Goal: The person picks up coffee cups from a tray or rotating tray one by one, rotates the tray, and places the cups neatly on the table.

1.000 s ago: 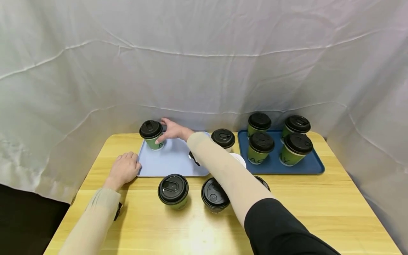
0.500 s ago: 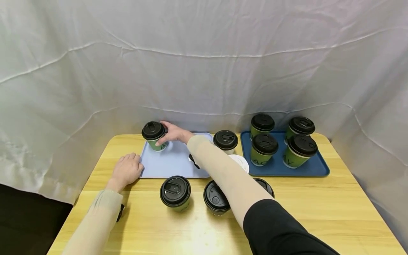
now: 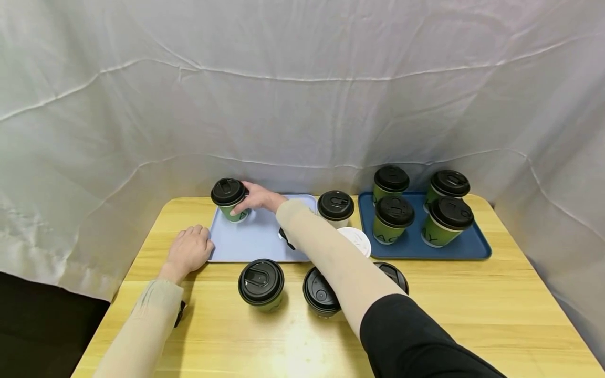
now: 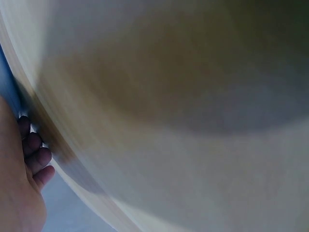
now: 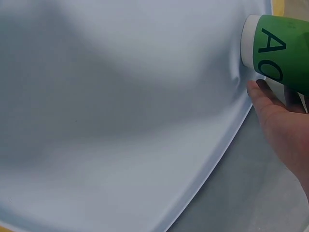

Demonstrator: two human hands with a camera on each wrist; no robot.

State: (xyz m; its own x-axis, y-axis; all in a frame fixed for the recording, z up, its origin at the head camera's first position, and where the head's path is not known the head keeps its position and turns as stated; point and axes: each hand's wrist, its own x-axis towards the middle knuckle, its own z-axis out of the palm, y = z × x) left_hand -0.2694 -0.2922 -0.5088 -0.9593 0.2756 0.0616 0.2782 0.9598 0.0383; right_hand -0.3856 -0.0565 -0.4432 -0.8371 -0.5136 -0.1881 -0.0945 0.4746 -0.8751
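Observation:
My right hand (image 3: 259,197) grips a green paper coffee cup (image 3: 235,212) with a black lid. The thumb lies on the cup's near side; the other fingers go behind it. This cup stands upright at the back left corner of the light blue tray (image 3: 264,239). In the right wrist view, dark letters show on the cup (image 5: 282,53), with the hand (image 5: 285,125) beside it. My left hand (image 3: 189,249) rests on the table against the tray's left edge, fingers loosely curled and holding nothing. Part of that hand (image 4: 19,179) shows in the left wrist view.
Several lidded green cups (image 3: 394,226) stand on a dark blue tray (image 3: 465,247) at right. Between the trays are a lidded cup (image 3: 335,206) and a white lid (image 3: 356,240). Lidded cups (image 3: 261,283) stand in front, some partly behind my right forearm. A grey curtain (image 3: 283,115) hangs behind.
My right hand has drawn in around the cup, its fingers moving closer to the sides. The cup stays at the same tray corner. My left hand has not moved; the head view shifted slightly.

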